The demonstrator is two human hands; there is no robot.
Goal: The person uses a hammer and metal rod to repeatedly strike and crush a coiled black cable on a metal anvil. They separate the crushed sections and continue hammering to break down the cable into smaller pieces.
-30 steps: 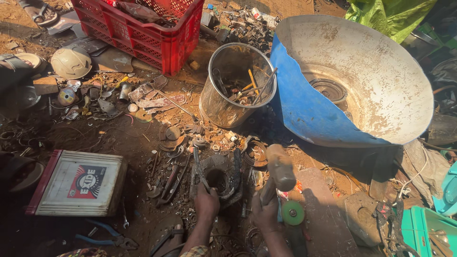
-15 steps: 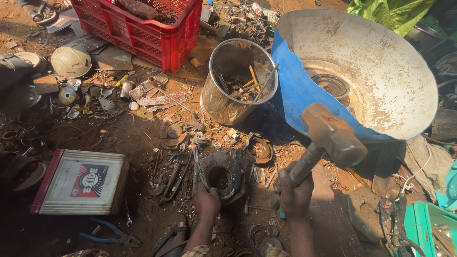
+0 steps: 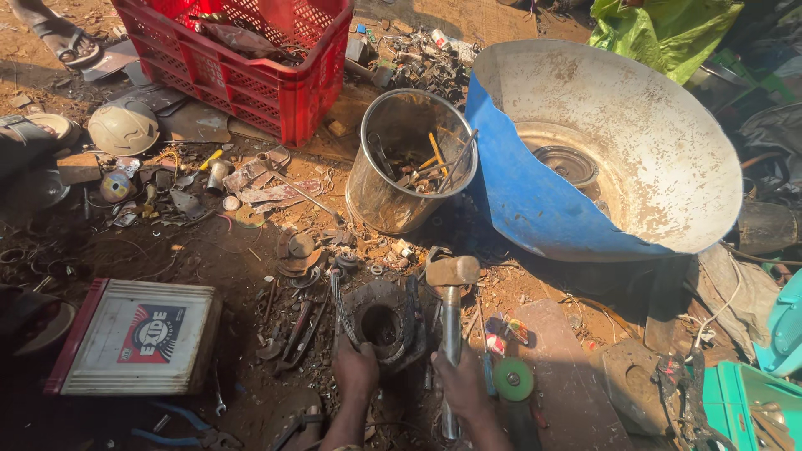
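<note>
My left hand [image 3: 357, 372] presses on the near edge of a rusty ring-shaped metal part [image 3: 380, 320] that lies on the dirt ground. My right hand [image 3: 460, 387] grips the metal shaft of a hammer [image 3: 451, 326]. The hammer's head [image 3: 452, 271] is down at the right edge of the ring part, touching or just above it. Loose scrap bits and bent strips [image 3: 294, 327] lie to the left of the part.
A metal bucket [image 3: 411, 162] of scrap stands behind, with a blue-and-white cut drum [image 3: 610, 150] to its right and a red crate [image 3: 242, 58] at the back left. A boxy battery [image 3: 138, 336] lies at left. A green disc [image 3: 513, 379] sits by my right hand.
The hammer was raised high to the right half a second ago; now it has swung down onto the ring part. My left hand has stayed on the part.
</note>
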